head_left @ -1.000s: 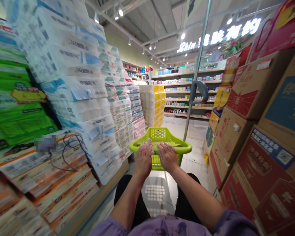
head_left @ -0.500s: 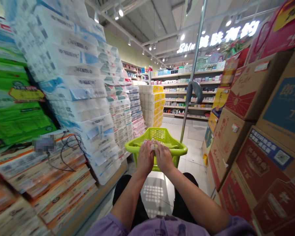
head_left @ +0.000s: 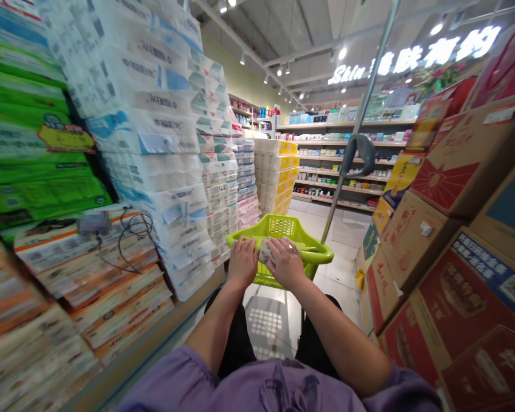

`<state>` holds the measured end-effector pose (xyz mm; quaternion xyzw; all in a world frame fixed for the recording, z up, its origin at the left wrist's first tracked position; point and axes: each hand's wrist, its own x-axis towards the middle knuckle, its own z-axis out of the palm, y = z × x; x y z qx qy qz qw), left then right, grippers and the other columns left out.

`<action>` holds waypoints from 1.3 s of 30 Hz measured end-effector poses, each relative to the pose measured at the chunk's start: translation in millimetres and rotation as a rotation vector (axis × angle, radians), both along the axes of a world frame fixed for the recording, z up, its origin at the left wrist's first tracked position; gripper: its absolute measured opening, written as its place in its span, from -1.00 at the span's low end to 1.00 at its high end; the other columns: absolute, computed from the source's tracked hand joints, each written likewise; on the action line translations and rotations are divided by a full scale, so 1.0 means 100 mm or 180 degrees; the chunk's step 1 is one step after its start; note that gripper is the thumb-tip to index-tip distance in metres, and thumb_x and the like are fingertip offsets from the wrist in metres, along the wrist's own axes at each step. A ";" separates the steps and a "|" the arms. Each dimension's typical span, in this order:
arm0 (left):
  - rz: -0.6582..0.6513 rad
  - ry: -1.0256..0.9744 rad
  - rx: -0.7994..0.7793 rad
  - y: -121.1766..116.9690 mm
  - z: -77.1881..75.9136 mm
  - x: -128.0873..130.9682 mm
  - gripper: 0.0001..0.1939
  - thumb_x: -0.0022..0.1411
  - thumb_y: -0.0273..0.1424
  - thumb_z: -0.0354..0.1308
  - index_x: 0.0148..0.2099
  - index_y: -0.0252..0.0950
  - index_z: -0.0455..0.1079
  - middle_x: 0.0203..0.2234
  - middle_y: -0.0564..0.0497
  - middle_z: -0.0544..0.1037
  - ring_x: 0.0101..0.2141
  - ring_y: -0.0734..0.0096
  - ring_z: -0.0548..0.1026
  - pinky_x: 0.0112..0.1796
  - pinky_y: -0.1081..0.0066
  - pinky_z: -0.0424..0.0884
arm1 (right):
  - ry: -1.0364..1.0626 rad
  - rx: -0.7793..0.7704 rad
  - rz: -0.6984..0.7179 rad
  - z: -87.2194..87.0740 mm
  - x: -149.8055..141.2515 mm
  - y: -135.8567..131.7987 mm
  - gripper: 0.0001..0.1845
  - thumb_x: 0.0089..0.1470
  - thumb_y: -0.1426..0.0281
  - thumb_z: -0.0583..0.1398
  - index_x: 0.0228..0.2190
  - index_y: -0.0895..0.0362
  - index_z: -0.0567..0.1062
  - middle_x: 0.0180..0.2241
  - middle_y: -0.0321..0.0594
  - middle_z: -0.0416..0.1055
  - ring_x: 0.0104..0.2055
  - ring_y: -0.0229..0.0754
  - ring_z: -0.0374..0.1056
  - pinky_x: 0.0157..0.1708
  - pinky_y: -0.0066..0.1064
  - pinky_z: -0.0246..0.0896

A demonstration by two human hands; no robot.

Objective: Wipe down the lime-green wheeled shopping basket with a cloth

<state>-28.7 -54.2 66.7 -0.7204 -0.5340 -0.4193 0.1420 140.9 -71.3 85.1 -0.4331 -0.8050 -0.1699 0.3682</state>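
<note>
A lime-green shopping basket [head_left: 302, 236] stands on the aisle floor in front of me, its long metal pull handle [head_left: 357, 149] rising up and to the right. My left hand [head_left: 242, 261] rests on the basket's near rim with the fingers curled over the edge. My right hand [head_left: 285, 262] is closed on a small crumpled white wad [head_left: 264, 250], like a tissue or wipe, held against the rim between both hands.
Tall stacks of packaged tissue and paper rolls [head_left: 154, 137] line the left shelf, with a black cable [head_left: 129, 240] on the lower packs. Stacked cardboard cartons [head_left: 446, 229] wall the right side. Store shelves [head_left: 326, 166] stand at the aisle's far end.
The white wad has passed from between both hands into my right hand, and my left hand has settled on the basket rim. The view has tilted slightly.
</note>
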 end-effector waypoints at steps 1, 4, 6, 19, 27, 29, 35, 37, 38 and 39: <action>0.0054 0.0121 -0.0008 0.00 -0.02 0.02 -0.64 0.35 -0.33 -0.09 0.07 -0.37 0.35 -0.01 -0.22 0.49 0.16 -0.03 0.27 0.17 -0.10 0.15 | 0.0015 0.0053 -0.0003 -0.02 0.09 -0.01 -0.55 0.07 0.41 0.13 0.04 0.10 0.41 0.08 -0.14 0.39 0.17 0.00 0.17 0.21 -0.09 -0.08; 0.0206 0.0213 -0.0039 -0.04 -0.03 0.12 -0.65 0.37 -0.34 -0.10 0.07 -0.37 0.36 -0.02 -0.20 0.50 0.17 -0.01 0.25 0.16 -0.08 0.17 | 0.0227 0.0201 -0.0160 -0.08 0.36 0.00 -0.56 0.06 0.46 0.08 0.00 0.12 0.45 0.09 -0.11 0.36 0.20 0.04 0.13 0.18 -0.07 0.00; 0.0299 0.0215 -0.0088 -0.08 -0.01 0.19 -0.64 0.37 -0.35 -0.12 0.08 -0.35 0.36 -0.01 -0.17 0.49 0.20 0.01 0.22 0.18 -0.07 0.15 | 0.0346 0.0244 -0.0248 -0.11 0.42 0.01 -0.57 0.07 0.48 0.05 -0.01 0.18 0.46 0.10 -0.03 0.33 0.17 0.04 0.15 0.15 -0.07 0.07; 0.0421 0.0339 -0.0248 -0.15 -0.01 0.25 -0.61 0.40 -0.34 -0.15 0.13 -0.36 0.34 0.06 -0.12 0.47 0.24 0.06 0.17 0.22 0.01 0.11 | 0.0183 0.0533 0.0217 -0.18 0.55 0.06 -0.57 0.10 0.53 0.02 -0.02 0.17 0.47 0.01 -0.08 0.44 0.13 -0.04 0.26 0.17 -0.12 0.16; 0.0423 0.0372 -0.0327 -0.13 0.01 0.26 -0.61 0.40 -0.36 -0.17 0.13 -0.35 0.33 0.06 -0.13 0.46 0.23 0.14 0.19 0.23 0.02 0.08 | 0.0000 0.0277 0.0292 -0.11 0.03 0.06 -0.58 0.12 0.48 0.05 0.01 0.21 0.45 0.05 -0.03 0.41 0.15 0.01 0.22 0.21 -0.08 0.10; 0.0387 0.0419 -0.0310 -0.12 0.02 0.20 -0.62 0.40 -0.36 -0.16 0.13 -0.34 0.33 0.06 -0.13 0.46 0.23 0.13 0.20 0.22 0.02 0.11 | -0.0127 0.0225 0.0334 -0.08 0.02 0.07 -0.56 0.11 0.50 0.06 0.03 0.19 0.43 0.07 -0.07 0.39 0.18 0.00 0.20 0.21 -0.10 0.09; 0.0316 0.0332 -0.0135 -0.05 -0.02 0.03 -0.62 0.38 -0.35 -0.14 0.11 -0.36 0.35 0.05 -0.16 0.47 0.25 0.04 0.15 0.22 -0.02 0.10 | 0.0206 0.0320 -0.0089 -0.14 0.73 0.00 -0.50 0.01 0.58 0.03 -0.01 0.18 0.47 -0.03 -0.09 0.47 0.04 -0.07 0.33 0.11 -0.18 0.19; 0.0288 0.0193 -0.0101 -0.03 -0.03 0.02 -0.62 0.39 -0.36 -0.16 0.09 -0.36 0.37 0.03 -0.15 0.48 0.25 0.05 0.14 0.22 -0.02 0.10 | 0.0338 0.0261 -0.0205 -0.16 0.82 -0.02 -0.52 -0.01 0.58 0.04 -0.06 0.16 0.51 -0.09 -0.10 0.51 -0.02 -0.07 0.37 0.07 -0.18 0.21; 0.0277 0.0111 -0.0089 -0.02 -0.03 0.03 -0.61 0.39 -0.36 -0.18 0.07 -0.35 0.38 0.02 -0.14 0.49 0.25 0.07 0.14 0.22 -0.03 0.09 | 0.0403 0.0222 -0.0280 -0.17 0.79 -0.03 -0.54 0.00 0.57 0.04 -0.08 0.16 0.52 -0.12 -0.10 0.51 -0.04 -0.06 0.37 0.06 -0.16 0.21; 0.0272 0.0029 -0.0079 -0.01 -0.03 0.03 -0.61 0.39 -0.37 -0.19 0.06 -0.35 0.38 0.01 -0.13 0.50 0.25 0.08 0.15 0.22 -0.03 0.09 | 0.0462 0.0192 -0.0372 -0.17 0.72 -0.04 -0.56 0.01 0.56 0.04 -0.10 0.17 0.53 -0.13 -0.07 0.51 -0.04 -0.04 0.36 0.06 -0.14 0.20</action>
